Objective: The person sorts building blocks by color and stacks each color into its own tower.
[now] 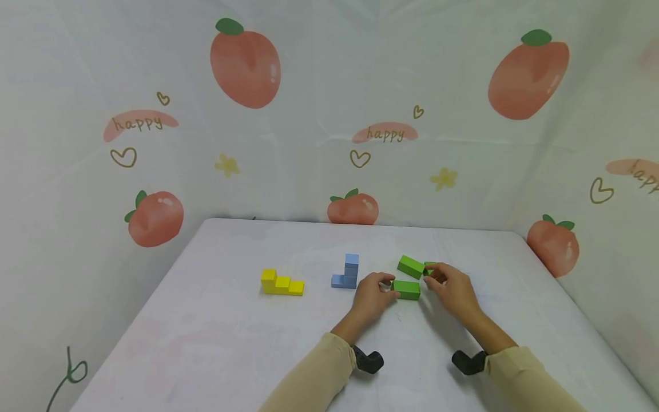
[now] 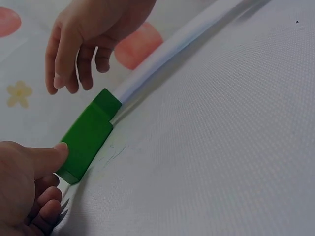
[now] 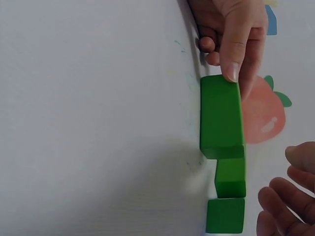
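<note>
My left hand (image 1: 372,294) pinches the left end of a long green block (image 1: 408,290) lying on the table, its thumb on the near side. Behind that block lies another green block (image 1: 411,266), set at a slant. A small green block (image 1: 429,265) stands beside it, partly hidden by my right hand (image 1: 455,292) in the head view. In the right wrist view, the right hand's thumb and fingers are parted beside the small green cube (image 3: 225,216), with a gap between them and it.
Left of the hands, a blue stepped shape (image 1: 351,272) stands on the white table (image 1: 206,343). Farther left is a yellow stair-shaped piece (image 1: 278,283). A printed fruit-pattern cloth (image 1: 298,149) hangs behind the table and along its sides.
</note>
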`<state>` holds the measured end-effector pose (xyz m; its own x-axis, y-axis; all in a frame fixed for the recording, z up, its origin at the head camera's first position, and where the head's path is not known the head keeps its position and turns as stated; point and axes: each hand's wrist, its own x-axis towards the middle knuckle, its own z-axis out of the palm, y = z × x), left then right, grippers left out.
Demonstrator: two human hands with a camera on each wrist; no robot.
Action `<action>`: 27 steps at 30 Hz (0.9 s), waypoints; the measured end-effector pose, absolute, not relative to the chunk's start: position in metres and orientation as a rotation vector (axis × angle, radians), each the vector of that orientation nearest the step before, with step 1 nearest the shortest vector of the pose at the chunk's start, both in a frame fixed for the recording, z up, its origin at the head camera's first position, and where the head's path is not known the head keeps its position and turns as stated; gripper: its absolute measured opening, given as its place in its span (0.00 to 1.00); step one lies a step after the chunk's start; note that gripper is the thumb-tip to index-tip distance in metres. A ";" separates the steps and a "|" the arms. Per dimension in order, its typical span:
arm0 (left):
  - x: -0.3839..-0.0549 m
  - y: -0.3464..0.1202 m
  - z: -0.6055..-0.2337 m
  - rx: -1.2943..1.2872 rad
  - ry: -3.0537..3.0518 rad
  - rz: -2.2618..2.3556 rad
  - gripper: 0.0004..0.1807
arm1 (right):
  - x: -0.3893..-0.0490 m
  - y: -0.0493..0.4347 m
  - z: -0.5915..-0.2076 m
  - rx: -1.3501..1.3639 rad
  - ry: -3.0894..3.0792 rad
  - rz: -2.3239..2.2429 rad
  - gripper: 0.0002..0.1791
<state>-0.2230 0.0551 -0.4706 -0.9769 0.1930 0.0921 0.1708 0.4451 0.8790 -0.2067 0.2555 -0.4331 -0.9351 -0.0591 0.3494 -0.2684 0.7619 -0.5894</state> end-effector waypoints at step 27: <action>-0.228 0.054 -0.479 0.327 2.643 1.600 0.19 | -0.257 0.247 -0.443 0.242 -2.760 0.852 0.26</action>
